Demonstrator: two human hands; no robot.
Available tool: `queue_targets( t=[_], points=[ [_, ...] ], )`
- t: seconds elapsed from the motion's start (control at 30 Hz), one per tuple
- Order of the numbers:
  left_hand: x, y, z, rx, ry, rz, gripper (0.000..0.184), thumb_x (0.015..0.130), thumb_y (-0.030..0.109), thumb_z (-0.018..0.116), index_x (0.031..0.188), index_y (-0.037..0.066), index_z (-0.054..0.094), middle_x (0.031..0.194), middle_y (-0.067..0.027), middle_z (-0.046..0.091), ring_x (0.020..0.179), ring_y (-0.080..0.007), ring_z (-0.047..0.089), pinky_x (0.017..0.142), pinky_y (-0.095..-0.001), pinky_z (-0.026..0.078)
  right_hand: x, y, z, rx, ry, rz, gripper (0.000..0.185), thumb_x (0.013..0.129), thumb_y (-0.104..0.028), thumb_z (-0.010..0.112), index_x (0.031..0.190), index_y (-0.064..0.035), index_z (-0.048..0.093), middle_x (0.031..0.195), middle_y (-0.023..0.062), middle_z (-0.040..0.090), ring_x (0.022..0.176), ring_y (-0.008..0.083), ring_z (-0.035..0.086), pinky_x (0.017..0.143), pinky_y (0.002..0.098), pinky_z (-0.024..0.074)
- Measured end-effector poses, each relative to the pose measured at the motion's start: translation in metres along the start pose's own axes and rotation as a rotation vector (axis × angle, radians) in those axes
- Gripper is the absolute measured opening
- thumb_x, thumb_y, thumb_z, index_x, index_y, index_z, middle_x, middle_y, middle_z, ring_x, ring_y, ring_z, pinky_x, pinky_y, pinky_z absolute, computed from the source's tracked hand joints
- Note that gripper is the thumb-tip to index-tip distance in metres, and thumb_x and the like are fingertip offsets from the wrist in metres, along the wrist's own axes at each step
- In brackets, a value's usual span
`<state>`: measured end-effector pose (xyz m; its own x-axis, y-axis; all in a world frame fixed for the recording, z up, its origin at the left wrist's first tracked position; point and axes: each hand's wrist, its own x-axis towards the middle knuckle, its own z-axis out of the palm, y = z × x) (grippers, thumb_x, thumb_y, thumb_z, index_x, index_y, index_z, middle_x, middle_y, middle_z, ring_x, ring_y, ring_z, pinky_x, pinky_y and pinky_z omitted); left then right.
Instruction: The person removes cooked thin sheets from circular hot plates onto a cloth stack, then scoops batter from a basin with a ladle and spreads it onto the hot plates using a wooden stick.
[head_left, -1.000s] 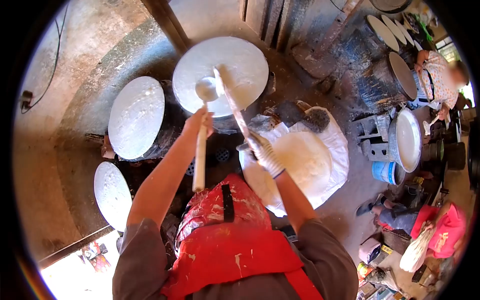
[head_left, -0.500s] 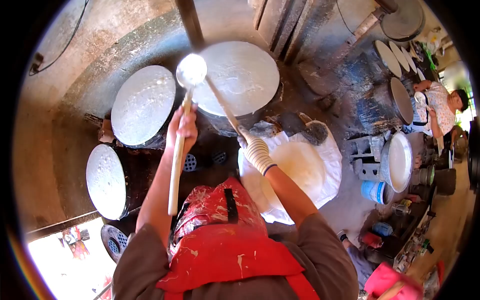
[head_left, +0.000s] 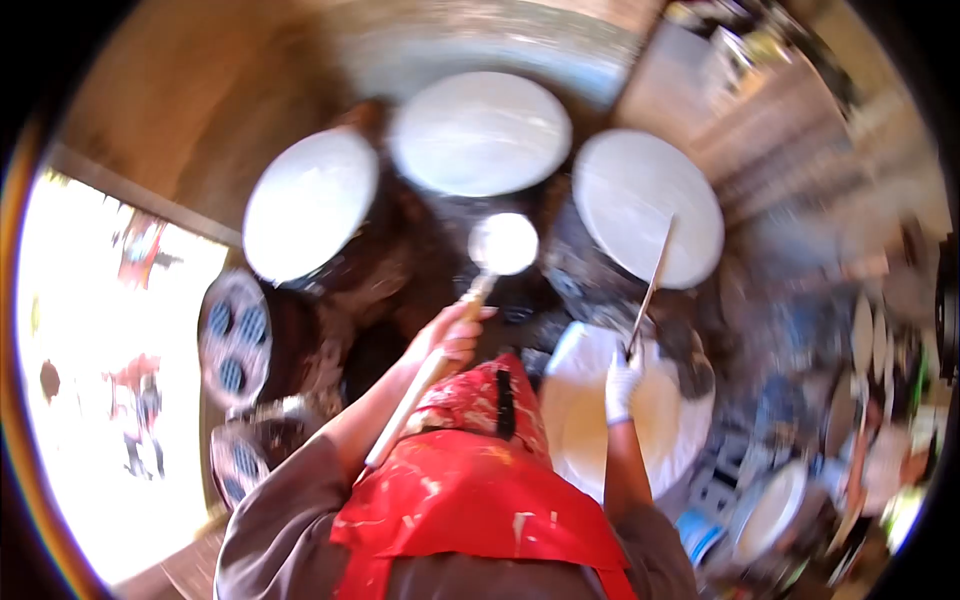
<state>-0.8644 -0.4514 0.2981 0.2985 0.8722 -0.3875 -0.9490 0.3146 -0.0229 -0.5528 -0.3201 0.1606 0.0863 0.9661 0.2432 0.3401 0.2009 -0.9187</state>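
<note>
My left hand [head_left: 445, 340] is closed around the pale wooden handle of a ladle [head_left: 503, 243]. The ladle's round bowl glares white below the middle pan, so I cannot tell what it holds. My right hand [head_left: 621, 386], in a white glove, grips a thin stick [head_left: 656, 270] slanting up over the right pan [head_left: 640, 190]; whether its tip touches the surface is unclear. Beneath the right hand lies a wide basin lined with white cloth [head_left: 690, 440], with pale yellowish liquid [head_left: 580, 425] inside.
Two more round white-topped pans stand ahead, one in the middle [head_left: 480, 135] and one at left [head_left: 312, 205]. Round stove tops with holes [head_left: 237, 340] sit at lower left beside a bright opening. A blue bucket [head_left: 698, 533], a large bowl [head_left: 770, 510] and a blurred person are at right.
The view has swung left, shifting pans and basin rightward and blurring the surroundings. The ladle has come away from the large pan and lower. Both hands keep their holds.
</note>
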Motion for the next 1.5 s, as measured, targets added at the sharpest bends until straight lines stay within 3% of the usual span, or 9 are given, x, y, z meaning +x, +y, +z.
queue_targets(
  t=[0.1, 0.2, 0.53, 0.67, 0.73, 0.83, 0.9, 1.13, 1.5],
  points=[
    [-0.005, 0.005, -0.025, 0.002, -0.024, 0.039, 0.037, 0.091, 0.032, 0.043, 0.114, 0.002, 0.043, 0.060, 0.0031, 0.039, 0.040, -0.0032, 0.033, 0.035, -0.0155, 0.028, -0.030, -0.060, 0.052, 0.317, -0.406, 0.359, 0.042, 0.080, -0.001, 0.057, 0.121, -0.0023, 0.047, 0.079, 0.0007, 0.056, 0.060, 0.0063, 0.048, 0.056, 0.0197, 0.0423],
    [-0.032, 0.011, -0.036, 0.147, 0.042, 0.153, 0.043, 0.089, 0.036, 0.047, 0.114, 0.002, 0.043, 0.064, 0.0029, 0.042, 0.040, -0.0024, 0.033, 0.035, -0.0150, 0.028, -0.048, -0.183, 0.093, 0.504, -0.596, 0.684, 0.028, 0.088, -0.021, 0.050, 0.109, -0.0027, 0.054, 0.056, -0.0002, 0.053, 0.039, 0.0061, 0.042, 0.037, 0.0190, 0.0354],
    [-0.173, 0.030, -0.107, 0.441, 0.230, 0.676, 0.051, 0.080, 0.029, 0.060, 0.118, -0.002, 0.045, 0.100, -0.0160, 0.061, 0.046, -0.0060, 0.046, 0.040, -0.0163, 0.037, -0.199, -0.295, 0.178, 0.425, -1.498, 0.919, 0.032, 0.091, -0.033, 0.044, 0.082, -0.0049, 0.056, 0.057, 0.0031, 0.054, 0.042, 0.0118, 0.049, 0.038, 0.0212, 0.0377],
    [-0.226, 0.031, -0.105, 0.425, 0.339, 0.754, 0.040, 0.082, 0.020, 0.056, 0.115, -0.002, 0.048, 0.078, -0.0090, 0.062, 0.037, -0.0051, 0.039, 0.033, -0.0158, 0.030, -0.219, -0.282, 0.204, 0.260, -1.538, 0.182, 0.028, 0.092, -0.025, 0.045, 0.082, -0.0028, 0.059, 0.071, 0.0000, 0.057, 0.057, 0.0067, 0.050, 0.053, 0.0205, 0.0421],
    [-0.241, 0.035, -0.112, 0.432, 0.459, 0.772, 0.033, 0.083, 0.017, 0.055, 0.111, -0.001, 0.051, 0.073, -0.0063, 0.061, 0.036, -0.0060, 0.040, 0.032, -0.0180, 0.031, -0.197, -0.338, 0.217, 0.089, -1.540, 0.229, 0.022, 0.090, -0.020, 0.048, 0.083, -0.0022, 0.059, 0.067, 0.0028, 0.057, 0.064, 0.0148, 0.056, 0.057, 0.0308, 0.0457],
    [-0.258, 0.037, -0.113, 0.346, 0.540, 0.839, 0.037, 0.084, 0.019, 0.052, 0.115, -0.001, 0.048, 0.073, -0.0053, 0.060, 0.035, -0.0055, 0.038, 0.031, -0.0186, 0.030, -0.186, -0.437, 0.233, 0.280, -1.461, -0.784, 0.009, 0.080, -0.017, 0.055, 0.081, -0.0093, 0.060, 0.073, 0.0091, 0.057, 0.065, 0.0282, 0.056, 0.054, 0.0333, 0.0446],
    [-0.266, 0.037, -0.111, 0.276, 0.511, 0.889, 0.037, 0.084, 0.019, 0.052, 0.116, -0.001, 0.047, 0.073, -0.0056, 0.060, 0.035, -0.0055, 0.038, 0.031, -0.0186, 0.030, -0.188, -0.507, 0.232, 0.425, -1.400, -1.314, 0.010, 0.072, -0.018, 0.059, 0.081, -0.0136, 0.060, 0.077, 0.0030, 0.060, 0.067, 0.0216, 0.059, 0.054, 0.0321, 0.0440],
    [-0.262, 0.052, -0.114, 0.033, 0.401, 1.022, 0.041, 0.085, 0.020, 0.052, 0.119, -0.001, 0.043, 0.076, -0.0084, 0.058, 0.032, -0.0060, 0.035, 0.029, -0.0189, 0.029, -0.153, -0.597, 0.244, 0.601, -1.547, -1.722, 0.019, 0.068, -0.020, 0.061, 0.084, -0.0101, 0.059, 0.076, 0.0048, 0.059, 0.063, 0.0188, 0.058, 0.052, 0.0319, 0.0436],
    [-0.216, 0.089, -0.089, -0.031, 0.373, 1.109, 0.044, 0.084, 0.022, 0.055, 0.120, 0.000, 0.043, 0.073, -0.0109, 0.058, 0.030, -0.0066, 0.034, 0.028, -0.0183, 0.028, -0.060, -0.606, 0.287, 0.400, -1.717, -1.933, 0.027, 0.071, -0.022, 0.063, 0.092, -0.0058, 0.057, 0.076, 0.0068, 0.059, 0.062, 0.0186, 0.057, 0.053, 0.0306, 0.0444]
  ],
)
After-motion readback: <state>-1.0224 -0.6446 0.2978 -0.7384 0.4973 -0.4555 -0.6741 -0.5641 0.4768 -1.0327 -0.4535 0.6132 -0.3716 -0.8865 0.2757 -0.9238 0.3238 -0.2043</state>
